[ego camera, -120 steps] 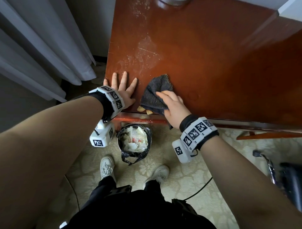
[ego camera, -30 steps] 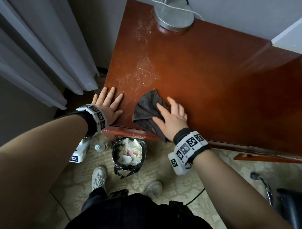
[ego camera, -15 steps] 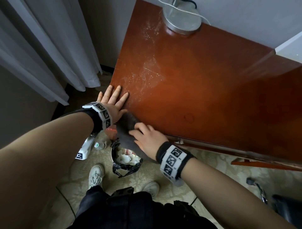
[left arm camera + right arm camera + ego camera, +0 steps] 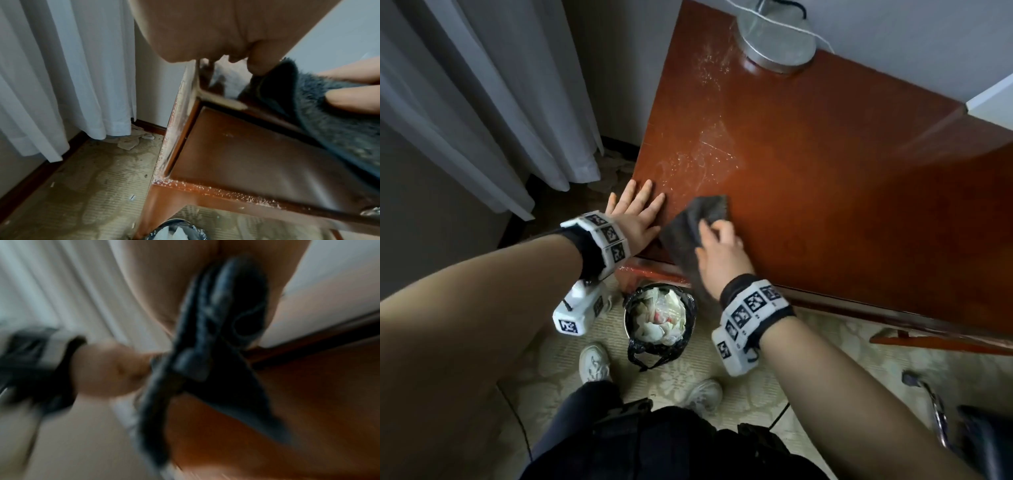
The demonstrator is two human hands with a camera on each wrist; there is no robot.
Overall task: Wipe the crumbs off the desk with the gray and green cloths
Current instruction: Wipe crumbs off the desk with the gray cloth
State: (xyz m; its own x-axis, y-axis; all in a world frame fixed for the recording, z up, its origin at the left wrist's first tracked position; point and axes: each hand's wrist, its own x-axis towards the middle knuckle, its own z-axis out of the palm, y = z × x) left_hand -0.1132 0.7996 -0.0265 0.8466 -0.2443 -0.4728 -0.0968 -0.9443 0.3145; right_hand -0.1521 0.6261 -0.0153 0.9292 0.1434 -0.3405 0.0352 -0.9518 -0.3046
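The dark gray cloth [image 4: 693, 228] lies on the front left part of the red-brown desk [image 4: 825, 178], one end hanging over the front edge. My right hand [image 4: 719, 251] grips it, thumb on top and fingers curled. The blurred right wrist view shows the gray cloth [image 4: 216, 353] bunched in that hand. My left hand [image 4: 635, 212] rests flat on the desk's front left corner, fingers spread, just left of the cloth. In the left wrist view the gray cloth [image 4: 329, 123] sits at the right. Pale crumbs and dust [image 4: 705, 156] speckle the desk beyond both hands. No green cloth is in view.
A bin with a black liner [image 4: 659, 318], full of paper waste, stands on the floor under the desk's front edge. A round metal lamp base [image 4: 775, 44] sits at the back of the desk. White curtains [image 4: 482, 102] hang to the left. My feet stand close behind the bin.
Half a second ago my right hand held the cloth past the desk's front edge, over the bin. It has come back up onto the desk. The left hand has stayed on the corner.
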